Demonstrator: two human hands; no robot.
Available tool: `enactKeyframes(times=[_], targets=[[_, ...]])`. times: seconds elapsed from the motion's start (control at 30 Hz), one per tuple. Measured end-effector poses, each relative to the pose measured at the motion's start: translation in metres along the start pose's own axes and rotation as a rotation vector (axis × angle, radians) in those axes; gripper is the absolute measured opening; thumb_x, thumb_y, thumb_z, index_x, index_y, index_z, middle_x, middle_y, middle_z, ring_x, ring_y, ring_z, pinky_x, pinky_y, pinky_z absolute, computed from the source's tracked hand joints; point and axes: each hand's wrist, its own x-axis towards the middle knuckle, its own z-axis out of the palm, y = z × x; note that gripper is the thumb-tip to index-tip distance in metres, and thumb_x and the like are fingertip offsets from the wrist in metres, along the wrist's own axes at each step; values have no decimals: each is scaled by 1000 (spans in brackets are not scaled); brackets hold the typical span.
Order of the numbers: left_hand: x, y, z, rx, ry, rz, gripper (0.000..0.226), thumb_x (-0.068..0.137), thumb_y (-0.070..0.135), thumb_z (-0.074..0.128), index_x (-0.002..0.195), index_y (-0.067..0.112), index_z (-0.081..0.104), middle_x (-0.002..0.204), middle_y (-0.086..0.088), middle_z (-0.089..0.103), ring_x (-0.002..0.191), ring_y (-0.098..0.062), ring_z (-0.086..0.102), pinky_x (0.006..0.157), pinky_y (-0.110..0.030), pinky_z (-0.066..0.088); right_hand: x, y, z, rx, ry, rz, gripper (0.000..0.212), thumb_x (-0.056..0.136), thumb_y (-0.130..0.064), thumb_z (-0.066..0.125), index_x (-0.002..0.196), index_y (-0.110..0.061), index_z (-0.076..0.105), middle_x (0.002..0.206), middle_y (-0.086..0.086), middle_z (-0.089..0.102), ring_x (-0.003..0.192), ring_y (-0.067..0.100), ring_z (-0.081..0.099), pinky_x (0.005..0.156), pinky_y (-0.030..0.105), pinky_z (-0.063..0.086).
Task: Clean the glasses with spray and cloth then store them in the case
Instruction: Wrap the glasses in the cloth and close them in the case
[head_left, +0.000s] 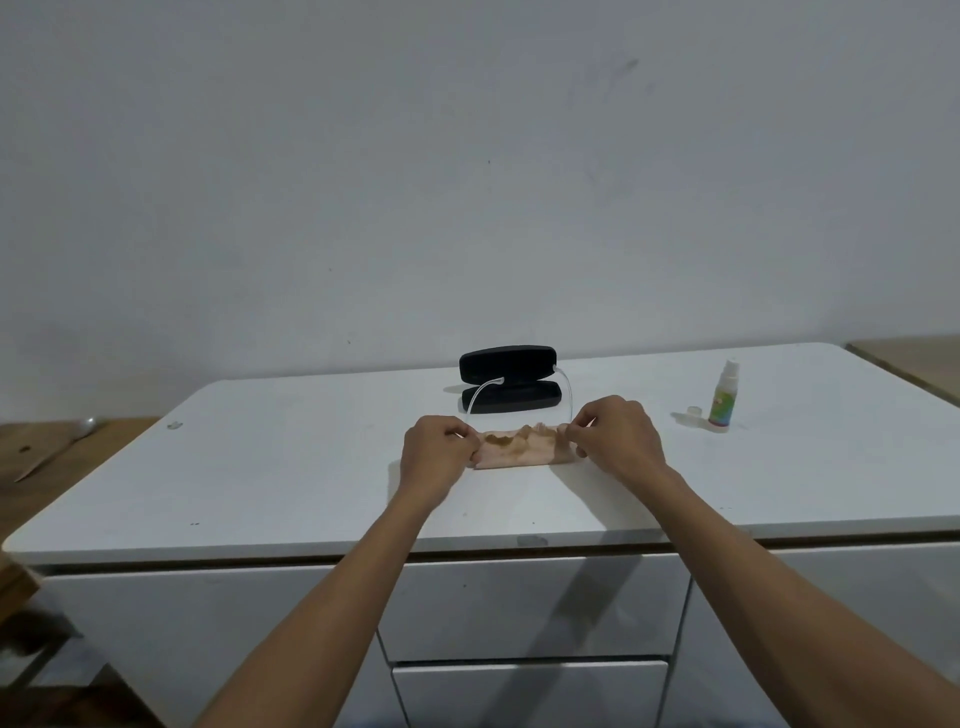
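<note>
On the white tabletop (260, 467), my left hand (439, 452) and my right hand (615, 434) each pinch one end of a pair of clear-framed glasses (483, 388). The thin transparent temples arch back toward the case. The front of the glasses rests on a pinkish cloth (511, 454) with a brown patch, lying between my hands. Just behind them a black glasses case (509, 379) stands open, lid upright. A small spray bottle (723, 402) with a colourful label stands to the right, with its clear cap (693, 414) beside it on the table.
White drawers (530, 603) run below the table's front edge. A wooden surface at the left holds a metal utensil (52, 447). Another wooden surface (914, 364) borders the table at the far right. A plain wall rises behind.
</note>
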Motion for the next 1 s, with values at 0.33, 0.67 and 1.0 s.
enactKeyframes(times=[0.33,0.67,1.0], targets=[[7,-2,16,194,137,-38,28,78,41,79,63,20,67,62,3,70,69,-20,69,72,-36,59,8,-7,5,-153,57,94,63,83,-56,74,49,-17,36,47,-3,40,45,18,39,49,26,25],[8,-9,6,106,127,180,19,82,9,79,93,23,71,87,4,69,70,-17,59,68,-30,52,11,11,-7,147,48,-85,13,80,-40,77,88,-30,72,79,-11,73,83,13,68,75,37,57],[11,-13,-2,206,64,261,19,93,11,64,99,26,73,83,6,72,71,-20,66,68,-37,56,18,8,-9,208,88,-223,4,86,-21,78,90,-22,78,80,-11,75,70,8,69,73,33,57]])
